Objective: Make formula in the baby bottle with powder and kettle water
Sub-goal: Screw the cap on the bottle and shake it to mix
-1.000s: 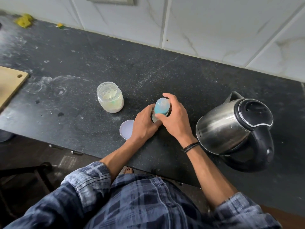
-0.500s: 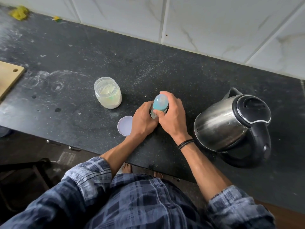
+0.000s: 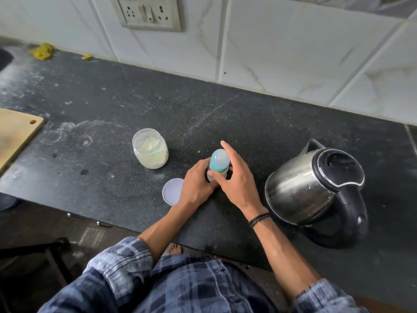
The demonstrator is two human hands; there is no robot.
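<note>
My left hand (image 3: 197, 185) wraps the lower body of the baby bottle (image 3: 219, 162), which stands upright on the counter (image 3: 112, 188) between the open powder jar (image 3: 150, 149) and the kettle (image 3: 316, 190). My right hand (image 3: 237, 181) grips its capped top, index finger straight. If my 2 hands twist unevenly, I judge the bottle could tip and spill. The kettle is near my right wrist and easy to knock.

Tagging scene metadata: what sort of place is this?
Probably a home kitchen: a dark stone counter against a tiled wall with a socket panel, an electric kettle, and a wooden cutting board.
</note>
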